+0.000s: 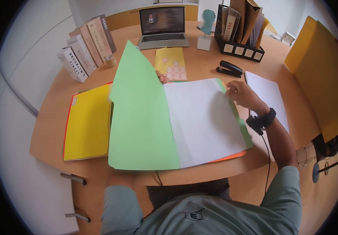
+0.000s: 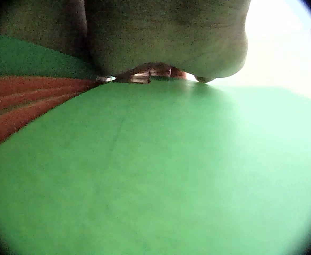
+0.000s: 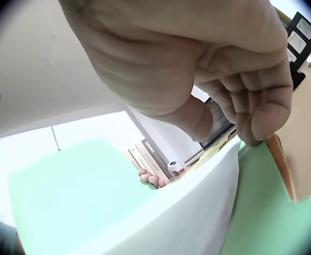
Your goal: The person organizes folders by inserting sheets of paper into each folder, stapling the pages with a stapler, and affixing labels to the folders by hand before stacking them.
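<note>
A light-green folder (image 1: 141, 117) lies spread at the table's front, its left cover raised and tilted. White paper (image 1: 204, 117) covers most of its right side. My left hand (image 1: 162, 77) grips the raised cover near its top edge; fingertips show there, while the rest is hidden behind the cover. In the left wrist view the palm hangs close over a green sheet (image 2: 145, 170). My right hand (image 1: 241, 94) is at the folder's upper right corner. Its fingers are loosely bent, fingertips at the green edge, thumb apart from them (image 3: 198, 122). Orange card (image 1: 229, 156) peeks out underneath.
Yellow and red folders (image 1: 86, 121) lie at left. Books (image 1: 86, 47) stand behind them. A laptop (image 1: 163, 27), yellow card with stickers (image 1: 162, 58), stapler (image 1: 229, 69) and black file holder (image 1: 241, 51) are farther back. White paper (image 1: 269, 94) lies at right.
</note>
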The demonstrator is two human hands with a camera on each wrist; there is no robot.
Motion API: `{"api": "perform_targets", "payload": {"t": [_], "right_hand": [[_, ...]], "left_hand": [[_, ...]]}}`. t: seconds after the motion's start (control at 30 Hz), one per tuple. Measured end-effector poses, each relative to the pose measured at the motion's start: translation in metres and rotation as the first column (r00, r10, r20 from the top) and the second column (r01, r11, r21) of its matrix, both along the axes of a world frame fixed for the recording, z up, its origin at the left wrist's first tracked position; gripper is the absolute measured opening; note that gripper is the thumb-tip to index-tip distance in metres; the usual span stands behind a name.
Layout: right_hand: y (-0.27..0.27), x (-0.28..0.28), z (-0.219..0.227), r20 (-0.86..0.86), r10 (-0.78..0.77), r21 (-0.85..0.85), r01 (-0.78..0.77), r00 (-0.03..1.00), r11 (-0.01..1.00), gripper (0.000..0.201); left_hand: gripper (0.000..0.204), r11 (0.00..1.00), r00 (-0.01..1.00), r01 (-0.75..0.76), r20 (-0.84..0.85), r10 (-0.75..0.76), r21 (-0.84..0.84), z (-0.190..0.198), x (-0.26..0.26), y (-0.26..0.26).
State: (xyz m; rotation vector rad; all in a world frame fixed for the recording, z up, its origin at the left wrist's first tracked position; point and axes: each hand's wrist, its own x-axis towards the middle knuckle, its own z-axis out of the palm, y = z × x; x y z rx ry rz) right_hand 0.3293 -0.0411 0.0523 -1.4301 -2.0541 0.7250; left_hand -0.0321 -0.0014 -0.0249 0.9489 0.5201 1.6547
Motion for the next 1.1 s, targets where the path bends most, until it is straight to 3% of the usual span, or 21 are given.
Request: {"api": "perform_targets", "payload": {"t": [0.13,0.17,0.27,0.3,0.4,0.43,0.53,0.6,0.73,0.83,0.93,1.1], "right_hand": [[0.038,0.015,0.011,0.071,-0.028,0.122,0.019,0.997,0.992,0.021],[0.059,0.021,0.012,0.22,-0.051,0.144,0.019,0.974,0.989,0.022],[0.091,0.017,0.018,0.293,-0.144,0.285,0.058,0.945,0.957,0.022],[0.099,0.016,0.022,0.308,-0.156,0.22,0.089,0.939,0.971,0.02],[0.14,0.024,-0.007,0.352,-0.157,0.476,-0.033,0.923,0.879,0.03],[0.149,0.022,-0.009,0.413,-0.137,0.397,-0.043,0.9,0.917,0.038],[0.171,0.022,-0.025,0.501,-0.13,0.416,-0.106,0.855,0.903,0.035],[0.181,0.022,-0.033,0.507,-0.138,0.354,-0.06,0.851,0.933,0.036],[0.175,0.017,-0.032,0.477,-0.123,0.387,-0.082,0.87,0.918,0.035],[0.138,-0.009,-0.001,0.414,-0.034,0.433,-0.164,0.91,0.886,0.032],[0.104,-0.043,0.017,0.391,0.148,0.354,-0.296,0.908,0.887,0.031],[0.087,-0.079,0.01,0.443,0.253,0.298,-0.408,0.86,0.863,0.034]], "left_hand": [[0.01,1.0,1.0,-0.005,-0.018,0.005,-0.01,0.001,0.001,0.003],[0.01,1.0,1.0,-0.006,-0.019,0.006,-0.014,0.002,0.001,0.004],[0.01,1.0,0.999,-0.013,-0.035,0.012,-0.021,0.002,0.001,0.006],[0.01,0.999,0.999,-0.017,-0.038,0.016,-0.027,0.001,0.001,0.005],[0.01,0.999,0.999,-0.017,-0.05,0.015,-0.036,0.003,0.001,0.006],[0.01,0.999,0.998,-0.022,-0.06,0.019,-0.041,0.002,0.001,0.005],[0.01,0.998,0.997,-0.029,-0.07,0.026,-0.048,0.002,0.0,0.005],[0.01,0.998,0.997,-0.033,-0.074,0.03,-0.051,0.002,0.0,0.004],[0.011,0.998,0.995,-0.038,-0.089,0.033,-0.056,0.004,-0.002,0.005],[0.011,0.997,0.994,-0.046,-0.099,0.04,-0.055,0.005,-0.002,0.006],[0.011,0.998,0.994,-0.042,-0.106,0.037,-0.053,0.01,0.0,0.01],[0.011,0.998,0.992,-0.038,-0.126,0.03,-0.056,0.015,0.004,0.009]]}}
